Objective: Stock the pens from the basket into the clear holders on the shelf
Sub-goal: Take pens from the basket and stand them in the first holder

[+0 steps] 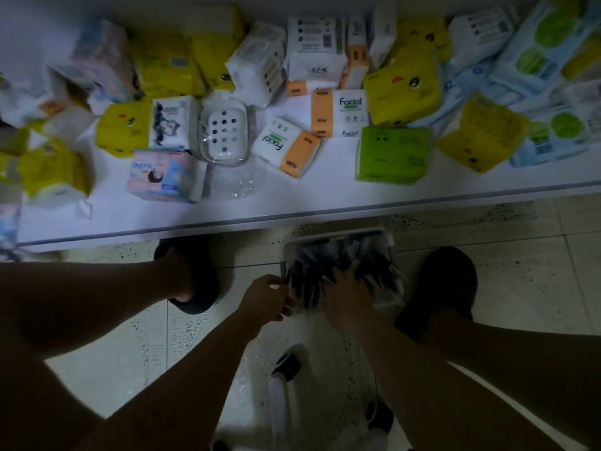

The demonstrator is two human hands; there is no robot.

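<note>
left hand [266, 296] pinches blurred pens [325, 258]; right hand [346, 296] spread, half-hiding basket [338, 236].

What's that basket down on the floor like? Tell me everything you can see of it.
The basket is a pale rectangular tub, plastic by its look, on the tiled floor just below the shelf edge, between the person's feet. Dark pens heap it full. The right hand digs into the pile; the left hand seems to pinch pens at its near left corner. Dim, blurred picture: no finer detail.
</note>
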